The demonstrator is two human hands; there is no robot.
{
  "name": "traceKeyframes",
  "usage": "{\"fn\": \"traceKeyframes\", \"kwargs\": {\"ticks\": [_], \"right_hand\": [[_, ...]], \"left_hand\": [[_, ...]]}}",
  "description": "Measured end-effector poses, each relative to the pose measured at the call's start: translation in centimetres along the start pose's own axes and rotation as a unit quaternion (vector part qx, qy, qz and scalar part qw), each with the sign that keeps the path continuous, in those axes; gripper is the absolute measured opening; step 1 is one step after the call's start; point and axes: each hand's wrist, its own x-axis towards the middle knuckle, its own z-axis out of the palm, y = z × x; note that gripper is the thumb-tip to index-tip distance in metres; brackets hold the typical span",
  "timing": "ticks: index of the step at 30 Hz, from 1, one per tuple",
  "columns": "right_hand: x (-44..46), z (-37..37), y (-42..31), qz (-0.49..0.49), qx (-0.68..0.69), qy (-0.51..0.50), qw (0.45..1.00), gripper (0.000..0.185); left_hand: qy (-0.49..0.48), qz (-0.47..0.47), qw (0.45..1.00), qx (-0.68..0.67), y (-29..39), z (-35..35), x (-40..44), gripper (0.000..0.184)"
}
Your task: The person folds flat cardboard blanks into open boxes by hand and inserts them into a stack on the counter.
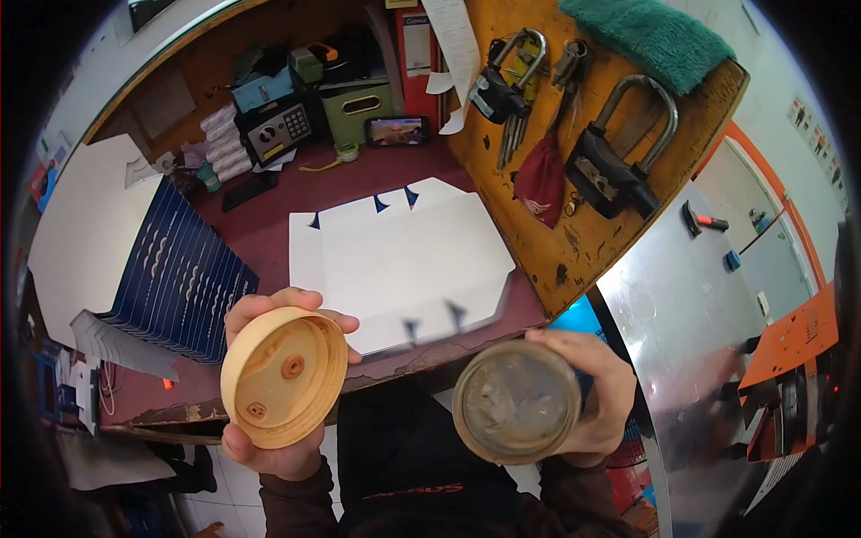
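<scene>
In the head view, my left hand [285, 309] is closed around a round, cream-tan lid [285, 377], tilted so its hollow inside faces me. Two small brownish round marks show on the lid's inner face. A round jar [518, 402] with a murky grey, translucent inside is gripped from the side by my right hand [601, 394]. The lid and the jar are apart, both held up in front of the desk's near edge. Beyond them lies a flat white die-cut card sheet [404, 260] with dark blue notches. What fills the jar is hard to make out.
A stack of blue-and-white folded cartons [175, 269] stands at the left. Behind are a small keypad safe [273, 134], a phone [397, 132] and a tape measure [345, 152]. Padlocks [619, 170] hang on the wooden panel; a hammer [704, 220] lies on the metal surface.
</scene>
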Motion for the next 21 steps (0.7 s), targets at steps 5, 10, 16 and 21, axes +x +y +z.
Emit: {"fn": "traceKeyframes", "kwargs": {"ticks": [5, 10, 16, 21], "right_hand": [[-0.97, 0.11, 0.53, 0.02, 0.065, -0.016, 0.998, 0.074], [-0.83, -0.2, 0.44, 0.012, 0.071, -0.049, 0.996, 0.069], [-0.49, -0.28, 0.03, -0.011, 0.082, 0.01, 0.997, 0.06], [-0.36, 0.05, 0.0, -0.082, 0.122, 0.061, 0.987, 0.052]], "left_hand": [[0.013, -0.015, 1.0, 0.006, -0.19, 0.0, 0.01, 0.084], [0.006, -0.021, 1.0, 0.01, -0.34, -0.1, 0.11, 0.084], [-0.003, -0.015, 1.0, 0.007, -0.56, -0.16, 0.06, 0.082], [0.035, -0.04, 0.998, 0.02, -0.3, 0.35, -0.05, 0.084]]}}
